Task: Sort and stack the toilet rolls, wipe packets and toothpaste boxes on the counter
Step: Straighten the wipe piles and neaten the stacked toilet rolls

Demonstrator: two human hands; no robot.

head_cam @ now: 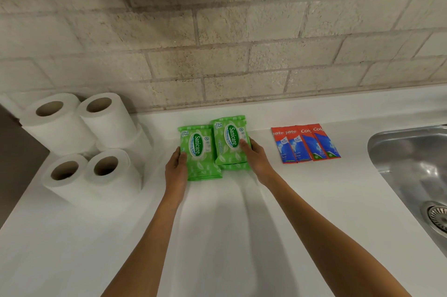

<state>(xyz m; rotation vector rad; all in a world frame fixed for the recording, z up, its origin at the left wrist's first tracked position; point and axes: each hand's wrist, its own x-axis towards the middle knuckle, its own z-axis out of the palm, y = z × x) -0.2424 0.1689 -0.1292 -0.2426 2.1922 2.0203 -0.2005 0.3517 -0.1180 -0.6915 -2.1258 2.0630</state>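
Note:
Two stacks of green wipe packets lie side by side at the middle of the white counter [217, 236]. My left hand [176, 168] grips the left edge of the left stack [200, 154]. On the right stack [229, 141], my right hand [255, 154] holds the right edge with its thumb on top. White toilet rolls [87, 141] stand on end at the left, stacked in two layers. Several red and blue toothpaste boxes [306, 144] lie flat in a row to the right of the wipes.
A steel sink [416, 166] with a drain is set into the counter at the far right. A stone-tile wall [217, 54] runs behind the counter, and a metal hood hangs above. The counter's left edge drops off beside the rolls.

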